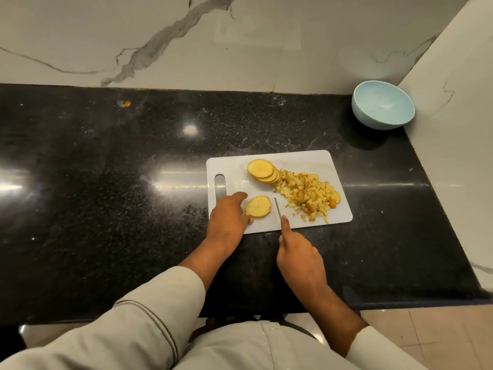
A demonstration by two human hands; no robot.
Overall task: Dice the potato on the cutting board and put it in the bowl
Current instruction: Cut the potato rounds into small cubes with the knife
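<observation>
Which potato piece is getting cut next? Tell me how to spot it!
Find the white cutting board on the black counter. At its near edge, between the left hand and the knife held by the right hand, lies one round potato slice. It lies flat and alone, apart from the leaning row of slices and the pile of small cubes farther back.

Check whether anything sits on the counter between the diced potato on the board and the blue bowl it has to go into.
Nothing visible does. The stretch of black counter between the diced potato on the cutting board and the blue bowl in the far right corner is bare. The bowl looks empty.
</observation>
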